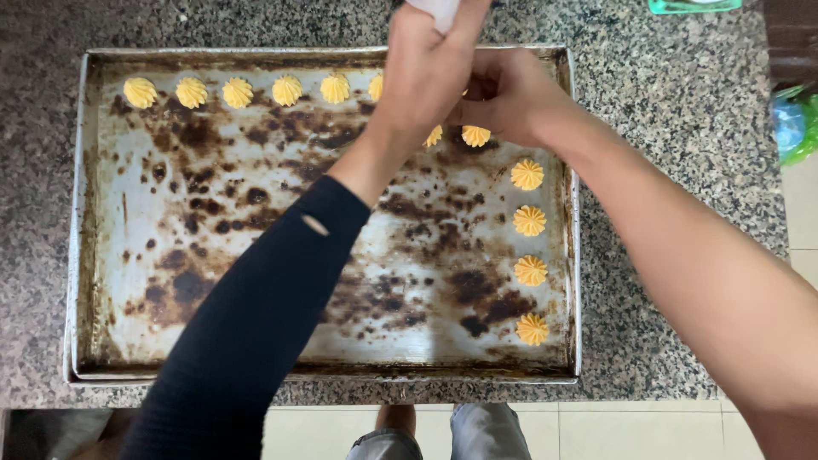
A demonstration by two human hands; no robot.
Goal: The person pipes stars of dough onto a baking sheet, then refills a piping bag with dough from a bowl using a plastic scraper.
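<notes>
A stained metal baking tray lies on a speckled granite counter. Small yellow star-shaped dough swirls run in a row along its far edge, and more dough swirls go down its right side. My left hand, on an arm in a black sleeve, is closed around the top of a white piping bag above the tray's far right area. My right hand is cupped against the bag's lower part, which my hands hide. Two swirls sit just below my hands.
The granite counter surrounds the tray. A green object sits at the far edge and a green-blue plastic bag at the right. Tiled floor and my feet show below the counter's near edge.
</notes>
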